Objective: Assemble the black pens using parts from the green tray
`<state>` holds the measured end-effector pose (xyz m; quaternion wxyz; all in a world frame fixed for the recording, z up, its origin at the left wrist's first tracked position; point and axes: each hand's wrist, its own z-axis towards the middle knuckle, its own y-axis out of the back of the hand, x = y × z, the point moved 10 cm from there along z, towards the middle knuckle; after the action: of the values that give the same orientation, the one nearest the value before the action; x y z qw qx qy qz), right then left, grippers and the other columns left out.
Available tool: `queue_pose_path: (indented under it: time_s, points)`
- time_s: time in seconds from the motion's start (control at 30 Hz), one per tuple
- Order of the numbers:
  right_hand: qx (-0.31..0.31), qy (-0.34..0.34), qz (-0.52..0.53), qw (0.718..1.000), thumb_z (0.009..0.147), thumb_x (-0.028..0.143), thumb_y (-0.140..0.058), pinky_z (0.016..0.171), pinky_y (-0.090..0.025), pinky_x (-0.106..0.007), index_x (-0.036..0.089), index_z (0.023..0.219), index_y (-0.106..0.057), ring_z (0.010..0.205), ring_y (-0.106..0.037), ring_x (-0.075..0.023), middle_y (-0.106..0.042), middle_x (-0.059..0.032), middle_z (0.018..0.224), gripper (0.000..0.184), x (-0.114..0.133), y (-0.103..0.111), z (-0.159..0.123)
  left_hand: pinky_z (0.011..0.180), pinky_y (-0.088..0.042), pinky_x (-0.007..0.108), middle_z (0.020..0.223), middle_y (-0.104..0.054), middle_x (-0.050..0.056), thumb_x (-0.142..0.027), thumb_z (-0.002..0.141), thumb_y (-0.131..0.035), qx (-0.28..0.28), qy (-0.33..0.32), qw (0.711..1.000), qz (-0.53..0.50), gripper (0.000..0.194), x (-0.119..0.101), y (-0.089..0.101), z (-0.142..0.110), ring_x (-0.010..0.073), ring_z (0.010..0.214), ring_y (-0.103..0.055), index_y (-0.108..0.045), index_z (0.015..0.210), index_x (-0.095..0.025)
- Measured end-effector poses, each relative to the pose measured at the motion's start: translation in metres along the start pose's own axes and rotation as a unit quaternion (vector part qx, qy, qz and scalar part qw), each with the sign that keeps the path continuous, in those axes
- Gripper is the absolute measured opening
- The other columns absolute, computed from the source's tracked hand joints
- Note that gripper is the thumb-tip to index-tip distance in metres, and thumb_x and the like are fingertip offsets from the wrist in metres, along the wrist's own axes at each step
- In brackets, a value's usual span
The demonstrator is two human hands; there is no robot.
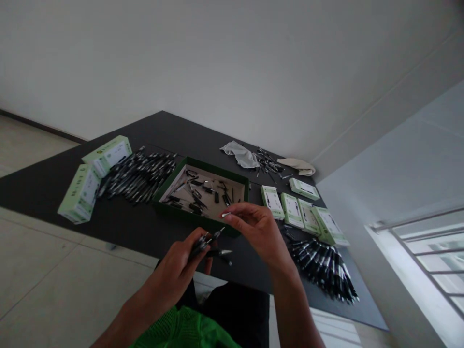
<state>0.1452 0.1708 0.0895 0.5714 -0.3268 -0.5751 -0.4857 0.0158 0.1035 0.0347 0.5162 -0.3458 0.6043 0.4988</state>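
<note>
My left hand [181, 268] is closed round a bunch of black pens [210, 244], whose tips stick out up and to the right. My right hand [255, 232] is just above and to the right of them, pinching a small silver pen tip [226, 214] between thumb and fingers. Both hands hover over the near edge of a black table [137, 224], in front of a green shallow box [203, 193] that holds several loose pen parts.
A heap of black pens [139, 176] lies left of the box beside two pale green cartons [81, 193]. Several small green boxes [302, 212] and another pen pile [324, 263] lie to the right. A grey cloth [241, 154] and loose parts sit at the far edge.
</note>
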Motion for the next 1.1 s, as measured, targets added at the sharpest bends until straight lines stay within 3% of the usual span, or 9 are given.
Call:
queue_pose_path:
  time_s: [0.17,0.57,0.7,0.8,0.93,1.0,1.1]
  points:
    - [0.046,-0.024,0.011,0.999,0.082,0.041,-0.082,0.075,-0.055,-0.024,0.02,0.091,-0.079,0.082,-0.072,-0.0138,-0.078,-0.0033,0.09,0.024,-0.008,0.007,-0.002,0.062,-0.039,0.024,0.063,-0.058,-0.004,-0.045,0.108,-0.039,0.001,0.007,1.0,-0.015,0.035,0.003,-0.004,-0.005,0.0144,0.057,-0.055,-0.06,0.095,-0.021]
    - [0.127,0.03,-0.064,0.989,0.09,0.038,-0.076,0.079,-0.052,-0.026,0.019,0.094,-0.077,0.084,-0.07,-0.0147,-0.077,-0.0014,0.089,0.02,-0.002,-0.018,-0.011,0.069,-0.041,0.025,0.071,-0.064,-0.003,-0.041,0.108,-0.041,0.007,0.022,0.999,0.045,0.032,0.006,0.001,-0.011,0.0154,0.066,-0.06,-0.057,0.088,-0.022]
    - [0.15,0.071,-0.173,0.971,0.091,0.034,-0.074,0.078,-0.046,-0.026,0.018,0.088,-0.072,0.082,-0.064,-0.0134,-0.071,0.0,0.085,0.016,0.006,-0.019,-0.012,0.069,-0.04,0.025,0.07,-0.064,-0.004,-0.035,0.107,-0.04,0.024,0.011,0.997,0.072,0.03,0.009,-0.005,-0.012,0.0146,0.065,-0.059,-0.056,0.086,-0.022]
    - [0.167,0.12,-0.279,0.938,0.098,0.037,-0.066,0.077,-0.041,-0.028,0.018,0.078,-0.066,0.076,-0.057,-0.0132,-0.064,0.0004,0.075,0.028,0.015,-0.025,-0.015,0.07,-0.04,0.025,0.07,-0.063,-0.004,-0.028,0.104,-0.043,0.026,0.009,0.995,0.095,0.021,0.009,-0.008,-0.01,0.0144,0.065,-0.06,-0.058,0.091,-0.022]
    - [0.191,0.128,-0.359,0.905,0.11,0.044,-0.036,0.077,-0.036,-0.033,0.017,0.064,-0.058,0.066,-0.051,-0.0132,-0.055,-0.0003,0.062,0.058,0.016,-0.028,-0.02,0.067,-0.039,0.024,0.071,-0.063,-0.005,-0.024,0.104,-0.042,0.037,0.008,0.994,0.103,0.019,0.006,-0.011,-0.007,0.0138,0.064,-0.059,-0.059,0.093,-0.023]
    - [0.193,0.124,-0.357,0.905,0.11,0.043,-0.037,0.077,-0.036,-0.032,0.017,0.072,-0.059,0.068,-0.052,-0.0127,-0.058,0.0002,0.067,0.051,0.016,-0.024,-0.022,0.069,-0.039,0.024,0.072,-0.064,-0.005,-0.021,0.102,-0.044,0.037,0.006,0.992,0.118,0.018,0.003,-0.012,-0.006,0.0141,0.066,-0.06,-0.059,0.093,-0.023]
    - [0.203,0.113,-0.306,0.923,0.102,0.037,-0.056,0.073,-0.039,-0.026,0.018,0.089,-0.063,0.076,-0.057,-0.0121,-0.064,0.0006,0.081,0.024,0.013,-0.017,-0.025,0.07,-0.038,0.025,0.073,-0.065,-0.004,-0.017,0.099,-0.045,0.052,0.016,0.99,0.132,0.016,0.004,-0.017,-0.006,0.0148,0.069,-0.061,-0.06,0.095,-0.023]
